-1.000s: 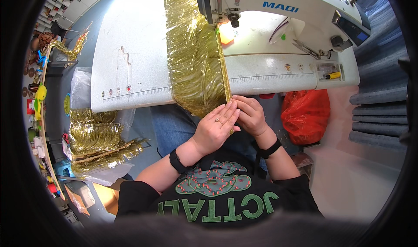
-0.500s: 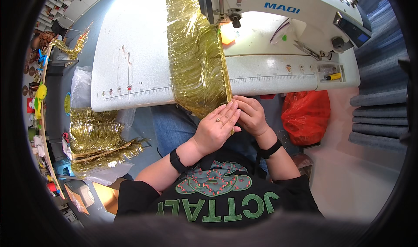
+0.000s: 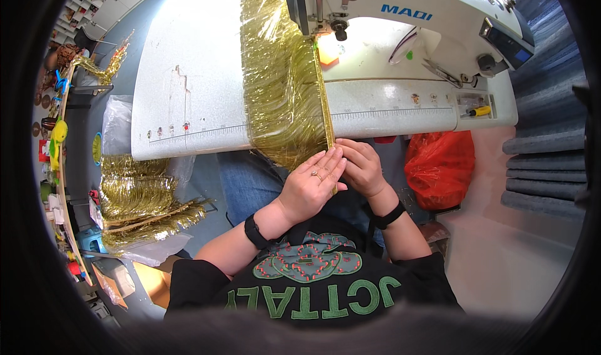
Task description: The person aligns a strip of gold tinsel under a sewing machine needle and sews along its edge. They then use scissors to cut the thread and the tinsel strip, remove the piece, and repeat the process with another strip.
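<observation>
A white worktable (image 3: 200, 67) is noted ahead of the grip, its near edge just beyond the fingers. A sewing machine (image 3: 451, 17) is mounted on it, ahead and to the right. The gold fringe (image 3: 278, 73) is spread ahead and to the left of the grip, its near end draped over the table edge. A red bag (image 3: 440, 167) is found to the right.

The gold band (image 3: 327, 108) along the fringe's right side is run from the grip up to the machine's head. It is judged to be pinched by the right hand (image 3: 363, 167). The left hand (image 3: 311, 183) is laid over it, fingers straight and together; its closure beneath cannot be told.

Against the earlier views, no clear displacement of hands or band is found; only the strands' glint is slightly altered. A steadying hold, rather than an advance of the band, is judged.

Markings: large green lettering (image 3: 305, 302), upside down, is borne on the shirt behind the grip; smaller blue lettering (image 3: 407, 12) on the machine; a fine printed scale (image 3: 216, 131) along the table.
</observation>
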Motion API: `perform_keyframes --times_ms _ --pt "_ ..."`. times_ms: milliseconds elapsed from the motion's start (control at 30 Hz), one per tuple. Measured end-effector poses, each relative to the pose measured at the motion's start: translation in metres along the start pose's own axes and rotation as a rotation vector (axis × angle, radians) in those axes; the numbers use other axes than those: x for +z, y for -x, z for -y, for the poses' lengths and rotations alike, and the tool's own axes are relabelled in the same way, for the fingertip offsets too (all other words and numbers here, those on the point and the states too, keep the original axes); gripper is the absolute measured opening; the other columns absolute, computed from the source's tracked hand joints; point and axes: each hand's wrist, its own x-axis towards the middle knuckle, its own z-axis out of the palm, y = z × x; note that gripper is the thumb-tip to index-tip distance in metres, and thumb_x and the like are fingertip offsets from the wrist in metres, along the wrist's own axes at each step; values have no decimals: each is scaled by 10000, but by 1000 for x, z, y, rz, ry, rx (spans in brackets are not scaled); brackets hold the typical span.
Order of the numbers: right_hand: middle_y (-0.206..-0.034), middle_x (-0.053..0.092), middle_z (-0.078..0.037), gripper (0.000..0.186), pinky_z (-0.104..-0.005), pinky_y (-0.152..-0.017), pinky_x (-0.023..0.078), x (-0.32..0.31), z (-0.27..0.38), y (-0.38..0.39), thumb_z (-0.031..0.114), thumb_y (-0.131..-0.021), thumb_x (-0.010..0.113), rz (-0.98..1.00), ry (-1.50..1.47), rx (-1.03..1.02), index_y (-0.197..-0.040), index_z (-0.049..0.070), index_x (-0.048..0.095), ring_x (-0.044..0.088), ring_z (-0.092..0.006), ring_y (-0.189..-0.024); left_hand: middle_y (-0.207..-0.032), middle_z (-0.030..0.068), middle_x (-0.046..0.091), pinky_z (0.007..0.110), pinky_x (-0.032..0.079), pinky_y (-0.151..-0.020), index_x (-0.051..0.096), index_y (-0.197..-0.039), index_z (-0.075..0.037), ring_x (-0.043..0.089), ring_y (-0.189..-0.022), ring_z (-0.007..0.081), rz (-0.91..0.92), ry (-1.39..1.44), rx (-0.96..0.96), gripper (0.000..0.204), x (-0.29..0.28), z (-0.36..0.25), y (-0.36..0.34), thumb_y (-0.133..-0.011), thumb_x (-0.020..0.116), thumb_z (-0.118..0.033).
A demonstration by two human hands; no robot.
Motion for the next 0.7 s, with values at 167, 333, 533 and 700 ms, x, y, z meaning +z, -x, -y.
perform_keyframes --times_ms 167,333,533,700 --pt "-1190 721 -119 272 -403 -870 584 1 0 0 125 -810 737 -2 1 3 -1061 23 706 693 -291 -1137 -1394 250 646 471 482 -1133 624 -1345 72 623 -1332 347 6 -4 -4 553 -1 0 0 -859 772 -145" --pt "-1193 721 -120 270 -406 -870 583 0 0 0 128 -809 737 -6 -2 -1 -1055 22 705 694 -292 -1136 -1388 234 655 465 483 -1133 637 -1336 65 627 -1328 333 11 -24 -5 528 -2 -1 0 -882 761 -175" --pt "-1195 723 -125 263 -408 -871 582 0 0 -1 123 -810 735 -3 -10 10 -1050 21 704 696 -295 -1133 -1391 245 649 475 483 -1129 623 -1350 64 627 -1326 344 7 -12 -5 532 -1 0 0 -886 757 -160" --pt "-1196 724 -126 258 -410 -872 581 0 0 -1 124 -816 730 1 -10 12 -1051 21 702 696 -297 -1135 -1401 247 644 472 479 -1133 625 -1351 60 624 -1331 343 9 -10 -12 524 -1 0 0 -892 753 -158"
